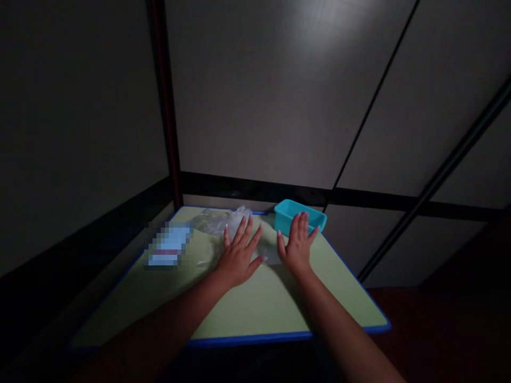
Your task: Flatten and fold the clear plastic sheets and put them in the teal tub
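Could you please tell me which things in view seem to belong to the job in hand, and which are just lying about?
Probably in use, being nearest the hands:
clear plastic, by the spread left hand; contact unclear
teal container, partly behind the open right hand

Probably just lying about:
pixelated item, on the left of the table

— Item one?
— Left hand (237,260), bare; left forearm (179,315), bare, slender, tapering, its near end lost in shadow.
— Item two?
— Right hand (298,250), likewise bare; right forearm (333,322), bare, same taper, smooth outline.
— Details?
— Fingernails (262,259) visible on both hands, small, catching the light.
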Motion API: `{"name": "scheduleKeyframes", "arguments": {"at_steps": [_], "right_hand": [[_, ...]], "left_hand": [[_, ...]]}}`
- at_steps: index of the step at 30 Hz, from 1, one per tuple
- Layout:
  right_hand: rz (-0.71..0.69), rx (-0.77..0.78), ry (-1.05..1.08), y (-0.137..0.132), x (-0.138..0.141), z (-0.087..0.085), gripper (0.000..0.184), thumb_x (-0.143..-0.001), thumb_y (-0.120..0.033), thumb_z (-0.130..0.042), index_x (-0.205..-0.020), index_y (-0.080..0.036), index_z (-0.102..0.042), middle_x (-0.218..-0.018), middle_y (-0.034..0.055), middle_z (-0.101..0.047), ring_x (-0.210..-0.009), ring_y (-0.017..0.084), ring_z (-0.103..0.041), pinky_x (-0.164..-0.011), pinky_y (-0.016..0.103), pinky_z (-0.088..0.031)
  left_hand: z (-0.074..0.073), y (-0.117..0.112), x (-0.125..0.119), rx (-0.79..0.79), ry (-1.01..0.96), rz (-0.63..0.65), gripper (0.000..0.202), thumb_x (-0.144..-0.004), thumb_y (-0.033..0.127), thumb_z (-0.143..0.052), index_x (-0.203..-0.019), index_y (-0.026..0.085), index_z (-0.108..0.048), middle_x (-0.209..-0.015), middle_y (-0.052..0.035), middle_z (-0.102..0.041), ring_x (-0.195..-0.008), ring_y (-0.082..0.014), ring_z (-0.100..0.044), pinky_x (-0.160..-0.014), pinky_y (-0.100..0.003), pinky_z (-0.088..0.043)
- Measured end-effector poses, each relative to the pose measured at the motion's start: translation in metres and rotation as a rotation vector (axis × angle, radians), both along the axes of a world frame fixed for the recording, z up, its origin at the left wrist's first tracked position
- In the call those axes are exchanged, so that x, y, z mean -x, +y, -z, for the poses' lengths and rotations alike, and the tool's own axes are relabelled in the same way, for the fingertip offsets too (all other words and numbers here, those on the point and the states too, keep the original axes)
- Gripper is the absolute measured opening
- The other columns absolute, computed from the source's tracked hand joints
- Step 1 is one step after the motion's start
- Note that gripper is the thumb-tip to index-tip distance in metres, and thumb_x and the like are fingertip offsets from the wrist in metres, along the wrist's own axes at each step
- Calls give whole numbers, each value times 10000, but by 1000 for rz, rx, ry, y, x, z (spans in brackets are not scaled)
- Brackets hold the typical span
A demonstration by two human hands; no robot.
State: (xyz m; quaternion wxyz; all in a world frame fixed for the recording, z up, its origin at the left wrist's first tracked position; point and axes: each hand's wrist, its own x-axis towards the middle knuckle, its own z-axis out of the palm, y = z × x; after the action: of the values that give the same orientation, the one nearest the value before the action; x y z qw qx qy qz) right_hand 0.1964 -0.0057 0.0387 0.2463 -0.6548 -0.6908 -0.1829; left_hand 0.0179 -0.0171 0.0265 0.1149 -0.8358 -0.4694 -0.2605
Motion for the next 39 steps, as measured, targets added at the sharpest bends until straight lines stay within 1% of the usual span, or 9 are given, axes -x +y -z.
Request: {"name": "scheduleKeyframes", "arguments": {"at_steps": [2,4,7,9,15,24,31,35,39], "right_hand": [[36,-29,39,0,-4,-2,737,-916,-361,-236,-1411,-33,202,-1524,180,15,-1384,319,113,-1049,597,15],[-45,17,5,1,-4,4,721,-923,-356,-223,-1414,-41,199,-1528,158,23,-1391,288,103,-1075,551,-14],[-285,250,-113,5,4,20,636,-937,-354,-183,-1460,-112,87,-1538,86,-24,-1404,203,37,-1107,462,-66],[-402,450,-166,9,8,29,603,-940,-403,-170,-1475,-174,-10,-1536,51,-57,-1406,184,-24,-1104,473,-84],[-424,665,-120,12,8,32,627,-926,-494,-139,-1472,-200,-47,-1530,31,-77,-1404,166,-55,-1088,526,-115],[-290,785,-89,13,-8,29,627,-910,-538,-139,-1467,-278,-17,-1531,-18,8,-1403,235,14,-1055,608,-68],[-273,842,-76,19,-23,24,714,-878,-617,-221,-1469,-273,-17,-1534,32,41,-1394,258,81,-1043,615,-79],[-413,664,-19,13,-10,24,651,-914,-519,-247,-1467,-276,-7,-1532,22,52,-1397,222,80,-1062,583,-40],[-605,629,-54,4,12,28,634,-928,-504,-218,-1466,-263,12,-1534,22,-12,-1404,208,26,-1075,566,2]], "left_hand": [[2,2,1,8,-33,-67,746,-885,505,-375,-1476,186,-50,-1532,-117,-13,-1397,-301,33,-1067,-571,62],[8,5,2,72,-30,-85,776,-873,519,-386,-1473,162,-48,-1530,-124,-3,-1399,-285,23,-1078,-561,30],[23,12,6,296,33,-48,677,-879,473,-373,-1461,206,-154,-1527,-100,-96,-1401,-273,-34,-1070,-591,-55],[31,15,9,397,56,-48,576,-901,375,-320,-1448,235,-208,-1517,-85,-160,-1398,-255,-93,-1060,-605,-85],[29,16,12,532,131,-45,529,-915,327,-263,-1431,210,-266,-1505,-78,-184,-1388,-226,-159,-1060,-594,-137],[30,18,13,573,149,-48,580,-915,425,-260,-1444,191,-224,-1515,-65,-124,-1395,-243,-120,-1050,-615,-144],[24,15,12,612,173,-67,586,-924,433,-239,-1454,188,-189,-1520,-44,-98,-1400,-226,-88,-1065,-595,-131],[28,18,13,602,152,-58,588,-919,430,-249,-1453,186,-202,-1521,-47,-106,-1398,-248,-94,-1070,-594,-128],[31,19,14,592,139,-51,597,-905,392,-285,-1453,169,-206,-1520,-69,-125,-1395,-262,-105,-1079,-572,-142]]}}
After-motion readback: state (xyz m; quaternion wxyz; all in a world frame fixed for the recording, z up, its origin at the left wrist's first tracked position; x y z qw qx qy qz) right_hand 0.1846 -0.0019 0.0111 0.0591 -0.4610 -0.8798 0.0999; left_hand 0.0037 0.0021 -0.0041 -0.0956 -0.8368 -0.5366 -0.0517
